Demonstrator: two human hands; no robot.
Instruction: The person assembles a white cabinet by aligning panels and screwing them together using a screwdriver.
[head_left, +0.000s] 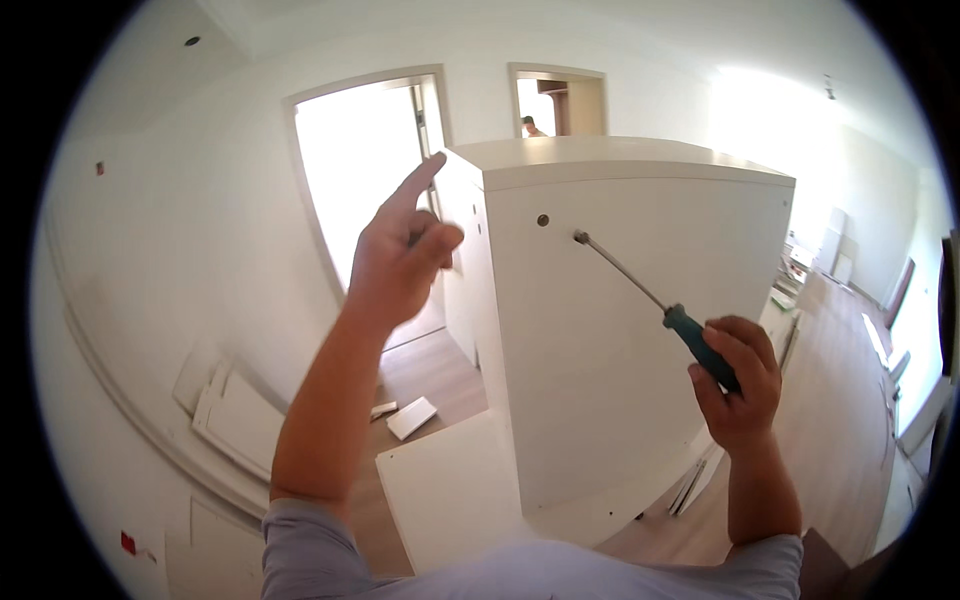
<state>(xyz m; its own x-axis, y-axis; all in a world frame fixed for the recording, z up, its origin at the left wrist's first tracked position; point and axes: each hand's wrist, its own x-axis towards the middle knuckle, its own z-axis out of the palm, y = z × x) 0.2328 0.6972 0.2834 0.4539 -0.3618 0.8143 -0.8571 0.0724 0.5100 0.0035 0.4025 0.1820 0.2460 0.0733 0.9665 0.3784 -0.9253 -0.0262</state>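
My right hand (742, 385) is closed around the teal handle of a screwdriver (625, 272). Its metal shaft slants up and left, with the tip at a small round fitting (579, 237) in the white cabinet (640, 330). To the left of that is another dark round fitting (543, 220). My left hand (400, 255) is raised beside the cabinet's upper left corner. Its index finger points up toward that corner, while the thumb and other fingers curl in; a small dark spot shows between them, too unclear to name.
A white panel (440, 490) lies at the cabinet's lower left, near a small white offcut (411, 418) on the wood floor. More boards (240, 420) lean on the left wall. Behind the cabinet are a bright doorway (360, 170) and an opening where a person (531, 127) shows.
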